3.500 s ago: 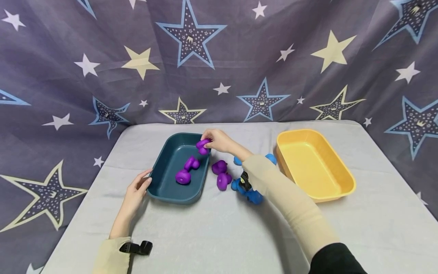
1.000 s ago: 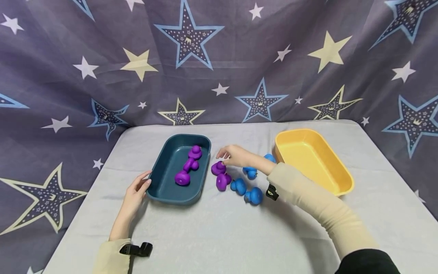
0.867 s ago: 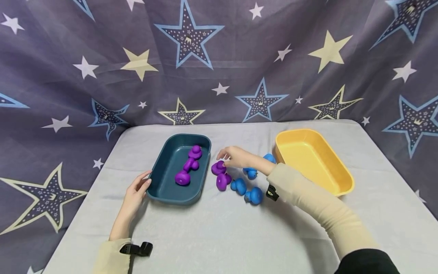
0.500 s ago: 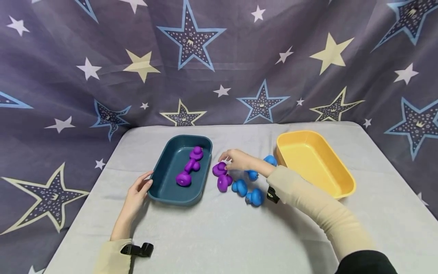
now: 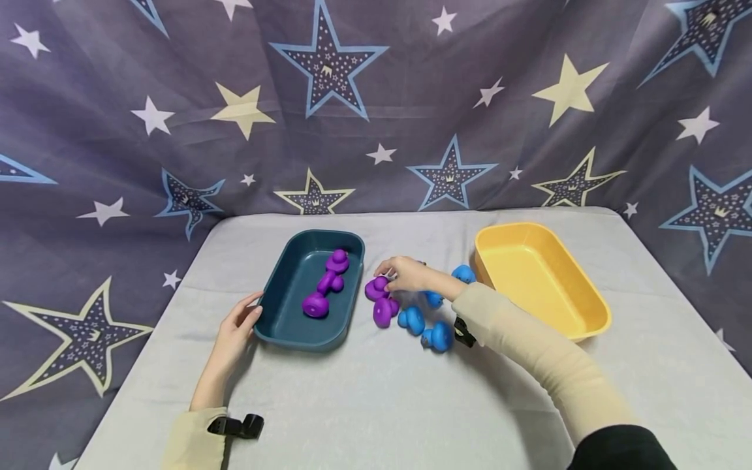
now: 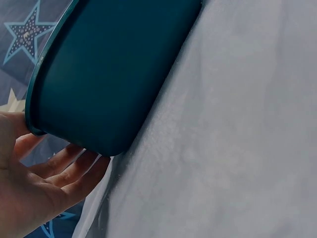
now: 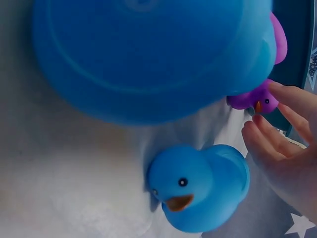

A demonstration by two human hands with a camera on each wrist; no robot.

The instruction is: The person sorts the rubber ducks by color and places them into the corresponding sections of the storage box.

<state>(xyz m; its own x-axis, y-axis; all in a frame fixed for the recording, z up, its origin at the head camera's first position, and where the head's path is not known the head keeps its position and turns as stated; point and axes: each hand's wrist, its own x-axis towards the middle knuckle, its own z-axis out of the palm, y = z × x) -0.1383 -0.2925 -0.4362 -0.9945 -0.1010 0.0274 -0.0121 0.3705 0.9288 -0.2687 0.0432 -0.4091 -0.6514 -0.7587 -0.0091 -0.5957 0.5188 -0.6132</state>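
My right hand [image 5: 408, 274] is over a purple rubber duck [image 5: 375, 289] on the table. In the right wrist view its thumb touches the duck's head, and the other fingers are slightly bent beside the beak, apart from it. A second purple duck [image 5: 382, 313] lies just nearer. My left hand [image 5: 232, 333] rests its fingertips against the near left side of the dark teal basin [image 5: 282, 336]. Three purple ducks [image 5: 315, 305] lie in a row inside that basin.
Several blue rubber ducks [image 5: 440, 336] are scattered under and beside my right forearm; one blue duck [image 7: 198, 186] faces the right wrist camera. A yellow basin [image 5: 540, 287] stands at the right. Behind the table [image 5: 364, 405] hangs a star-patterned cloth [image 5: 376, 98].
Over 3.5 seconds, my right hand has let go of a purple duck in the teal basin and moved right to another on the table. My left hand has stayed at the basin.
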